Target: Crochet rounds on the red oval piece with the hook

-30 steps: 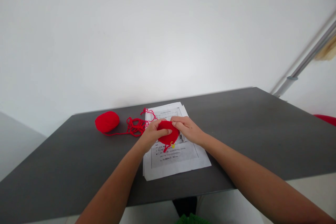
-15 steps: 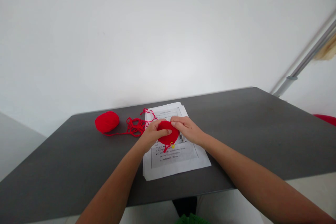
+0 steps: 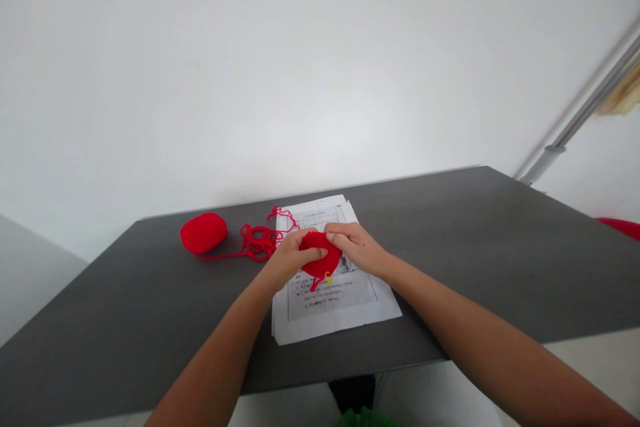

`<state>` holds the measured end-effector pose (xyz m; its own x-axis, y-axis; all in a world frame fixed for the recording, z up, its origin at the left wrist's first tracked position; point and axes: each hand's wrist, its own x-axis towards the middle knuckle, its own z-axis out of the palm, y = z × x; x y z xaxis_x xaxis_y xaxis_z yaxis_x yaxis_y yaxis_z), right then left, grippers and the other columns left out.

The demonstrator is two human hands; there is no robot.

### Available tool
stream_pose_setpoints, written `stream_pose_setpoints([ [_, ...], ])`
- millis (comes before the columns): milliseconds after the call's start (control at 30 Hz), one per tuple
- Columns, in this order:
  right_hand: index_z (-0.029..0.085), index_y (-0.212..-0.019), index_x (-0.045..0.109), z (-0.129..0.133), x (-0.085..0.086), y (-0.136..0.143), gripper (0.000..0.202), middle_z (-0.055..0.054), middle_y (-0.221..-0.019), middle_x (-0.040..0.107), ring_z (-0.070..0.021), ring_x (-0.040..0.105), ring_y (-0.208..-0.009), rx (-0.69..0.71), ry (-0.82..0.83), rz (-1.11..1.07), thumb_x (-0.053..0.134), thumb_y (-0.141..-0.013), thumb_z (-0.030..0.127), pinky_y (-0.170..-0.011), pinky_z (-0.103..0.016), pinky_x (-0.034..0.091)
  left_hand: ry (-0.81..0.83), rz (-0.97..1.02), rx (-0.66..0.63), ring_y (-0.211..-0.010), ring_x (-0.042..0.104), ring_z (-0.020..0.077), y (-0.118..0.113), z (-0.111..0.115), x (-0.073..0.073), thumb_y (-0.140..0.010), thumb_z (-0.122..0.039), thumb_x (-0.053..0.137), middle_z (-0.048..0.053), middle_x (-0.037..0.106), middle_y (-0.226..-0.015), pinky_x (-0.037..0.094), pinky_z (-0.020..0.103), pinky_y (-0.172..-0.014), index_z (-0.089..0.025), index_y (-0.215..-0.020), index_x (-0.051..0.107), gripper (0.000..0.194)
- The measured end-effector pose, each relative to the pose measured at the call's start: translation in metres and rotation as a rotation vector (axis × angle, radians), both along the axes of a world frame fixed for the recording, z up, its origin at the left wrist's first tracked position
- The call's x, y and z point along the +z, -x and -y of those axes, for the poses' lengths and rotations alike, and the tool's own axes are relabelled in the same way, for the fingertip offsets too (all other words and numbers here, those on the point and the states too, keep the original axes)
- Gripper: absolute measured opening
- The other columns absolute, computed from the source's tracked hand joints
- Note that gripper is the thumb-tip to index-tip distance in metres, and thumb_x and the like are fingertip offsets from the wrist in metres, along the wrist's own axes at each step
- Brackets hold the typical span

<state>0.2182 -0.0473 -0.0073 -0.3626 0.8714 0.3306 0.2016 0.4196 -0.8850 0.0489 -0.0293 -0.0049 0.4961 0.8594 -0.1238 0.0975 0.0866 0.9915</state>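
A red crocheted piece point(image 3: 320, 263) is held between both hands above some printed sheets. My left hand point(image 3: 289, 257) grips its left side, with the thumb lying across the front. At its upper right edge, my right hand point(image 3: 356, 246) pinches it between thumb and fingers. A yellow stitch marker point(image 3: 329, 278) hangs from the lower edge, beside a short red yarn tail point(image 3: 315, 284). Fingers behind the piece are hidden, and no hook can be made out. Loose red yarn point(image 3: 259, 242) lies tangled just left of my hands.
A red ball of yarn point(image 3: 203, 233) sits at the left on the dark grey table point(image 3: 450, 227), its strand running to the tangle. Printed papers point(image 3: 340, 323) lie under my hands. A white wall point(image 3: 320, 80) rises behind the table; a metal pole point(image 3: 595, 103) slants at the right.
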Motion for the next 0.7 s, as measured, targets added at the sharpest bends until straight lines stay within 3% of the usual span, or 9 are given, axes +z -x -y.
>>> stream_pose_setpoints([
  [700,0.019,-0.057,0.034,-0.0007,0.0006,0.0008,0.026,0.005,-0.054,0.034,-0.0091,0.033,-0.052,-0.016,-0.017,0.064,0.039,-0.082,0.023,-0.049,-0.021,0.026,-0.07,-0.087,-0.004,-0.057,0.055,0.0125,-0.0014,0.0014,0.0029,-0.061,-0.022,0.067,-0.004,0.058,-0.062,0.04,0.024,-0.056,-0.017,-0.069,0.056,0.014],
])
